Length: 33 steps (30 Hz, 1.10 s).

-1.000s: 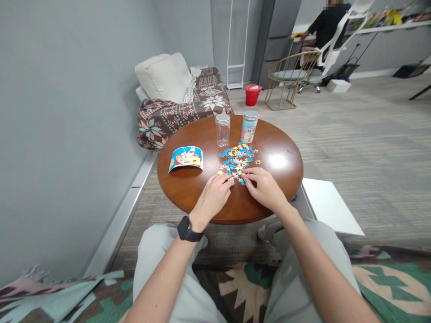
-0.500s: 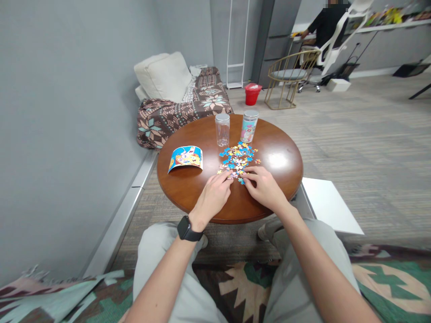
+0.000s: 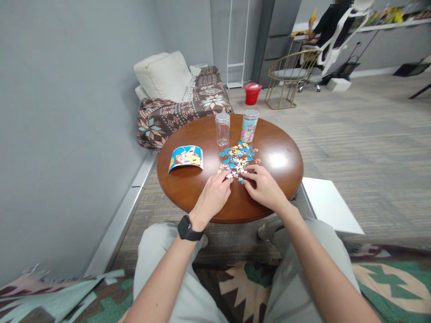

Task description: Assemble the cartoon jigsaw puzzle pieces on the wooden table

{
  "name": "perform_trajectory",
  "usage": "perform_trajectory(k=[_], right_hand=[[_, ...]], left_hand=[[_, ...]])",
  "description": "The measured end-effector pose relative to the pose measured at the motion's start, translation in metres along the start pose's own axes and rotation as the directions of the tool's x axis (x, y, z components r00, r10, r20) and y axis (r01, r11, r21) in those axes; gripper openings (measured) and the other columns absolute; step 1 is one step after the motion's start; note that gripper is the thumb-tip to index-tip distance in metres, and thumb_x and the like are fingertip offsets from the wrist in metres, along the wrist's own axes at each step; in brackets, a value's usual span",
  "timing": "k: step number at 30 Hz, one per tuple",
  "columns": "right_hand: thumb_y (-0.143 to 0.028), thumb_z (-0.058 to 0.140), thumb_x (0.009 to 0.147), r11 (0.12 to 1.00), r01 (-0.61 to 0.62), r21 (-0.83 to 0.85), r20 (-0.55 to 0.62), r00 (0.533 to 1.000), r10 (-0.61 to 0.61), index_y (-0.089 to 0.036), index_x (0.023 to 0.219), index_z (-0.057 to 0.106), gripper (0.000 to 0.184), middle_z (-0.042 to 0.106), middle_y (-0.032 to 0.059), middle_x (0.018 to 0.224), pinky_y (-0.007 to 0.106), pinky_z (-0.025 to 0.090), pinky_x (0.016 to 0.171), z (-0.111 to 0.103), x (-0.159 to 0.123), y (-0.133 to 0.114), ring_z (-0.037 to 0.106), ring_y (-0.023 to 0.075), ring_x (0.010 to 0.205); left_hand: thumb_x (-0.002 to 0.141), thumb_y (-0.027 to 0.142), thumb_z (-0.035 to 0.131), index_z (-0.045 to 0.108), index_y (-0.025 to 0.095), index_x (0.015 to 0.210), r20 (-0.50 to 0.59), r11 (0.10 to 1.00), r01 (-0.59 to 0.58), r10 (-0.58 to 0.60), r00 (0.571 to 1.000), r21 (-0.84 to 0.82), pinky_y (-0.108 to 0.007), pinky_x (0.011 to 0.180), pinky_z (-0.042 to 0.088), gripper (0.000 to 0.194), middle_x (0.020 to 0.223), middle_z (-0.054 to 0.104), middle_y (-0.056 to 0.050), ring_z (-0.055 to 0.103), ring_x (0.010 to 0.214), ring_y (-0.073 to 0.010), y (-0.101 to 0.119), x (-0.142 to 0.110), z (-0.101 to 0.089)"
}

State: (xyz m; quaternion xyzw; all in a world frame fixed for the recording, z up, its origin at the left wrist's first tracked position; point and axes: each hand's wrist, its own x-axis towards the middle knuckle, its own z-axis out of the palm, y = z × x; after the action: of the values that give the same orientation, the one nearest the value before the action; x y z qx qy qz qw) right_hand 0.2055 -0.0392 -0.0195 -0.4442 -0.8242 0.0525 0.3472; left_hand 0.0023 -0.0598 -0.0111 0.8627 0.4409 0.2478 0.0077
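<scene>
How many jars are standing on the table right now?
2. One clear jar stands toward the far edge of the round table; the other, a jar with a printed label, stands just to its right. Both are in full view.

Round brown table (image 3: 279,188), loose jigsaw pieces (image 3: 238,154) heaped mid-surface. Left hand (image 3: 214,193) and right hand (image 3: 264,186), both bare, fingers at the near edge of the heap; grip on any single piece too small to make out. Beyond the pieces, two silver-lidded jars: clear jar (image 3: 222,131) to the left, printed jar (image 3: 249,128) to the right. Curved picture sheet (image 3: 186,157) lies left of the heap, well apart from it. Black watch (image 3: 188,229) on left wrist. Person in black (image 3: 332,24) seated in background.
</scene>
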Motion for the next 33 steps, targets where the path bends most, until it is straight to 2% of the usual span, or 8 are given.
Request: perform_trajectory(k=[8,15,25,33], right_hand=[[-0.02,0.053,0.09,0.999,-0.017,0.033,-0.003,1.0,0.017,-0.017,0.109,0.072,0.027,0.065,0.0154,0.115,0.05,0.054,0.097,0.0005,-0.0005,-0.0009,0.063,0.0298,0.109],[-0.017,0.052,0.091,0.999,-0.031,-0.01,-0.038,0.999,0.03,-0.019,0.096,0.077,0.025,0.073,0.0128,0.111,0.049,0.054,0.098,0.0033,-0.0002,0.0016,0.067,0.0281,0.105],[-0.02,0.052,0.093,1.0,0.01,-0.024,0.022,1.0,-0.01,-0.016,0.106,0.076,0.027,0.07,0.0139,0.113,0.049,0.054,0.097,0.0009,0.0003,0.0006,0.065,0.0285,0.105],[-0.017,0.05,0.092,1.0,-0.018,0.021,-0.046,0.999,0.019,-0.017,0.108,0.074,0.029,0.073,0.0133,0.115,0.05,0.053,0.101,0.0026,0.0016,0.0004,0.066,0.0283,0.11]], left_hand=[[0.093,0.005,0.048,0.063,0.014,0.119,-0.003,0.999,0.016,-0.016,1.0,0.027,-0.045,0.11,0.049,0.031,0.141,0.057,-0.016,0.057,0.13,-0.0261,0.0018,0.0007,-0.0015],[0.093,0.006,0.049,0.063,0.015,0.117,0.009,0.999,0.027,-0.027,1.0,0.035,-0.046,0.109,0.049,0.03,0.135,0.061,-0.014,0.058,0.127,-0.026,0.0014,0.0004,-0.0016],[0.092,0.005,0.052,0.066,0.013,0.116,0.017,0.999,0.029,-0.03,0.999,0.027,-0.045,0.105,0.052,0.029,0.126,0.064,-0.013,0.062,0.117,-0.025,0.0019,0.0003,-0.0027],[0.092,0.005,0.051,0.065,0.016,0.117,0.03,0.999,0.017,-0.018,0.999,0.039,-0.044,0.107,0.05,0.031,0.13,0.062,-0.012,0.058,0.125,-0.0251,0.002,0.0007,-0.0031]])
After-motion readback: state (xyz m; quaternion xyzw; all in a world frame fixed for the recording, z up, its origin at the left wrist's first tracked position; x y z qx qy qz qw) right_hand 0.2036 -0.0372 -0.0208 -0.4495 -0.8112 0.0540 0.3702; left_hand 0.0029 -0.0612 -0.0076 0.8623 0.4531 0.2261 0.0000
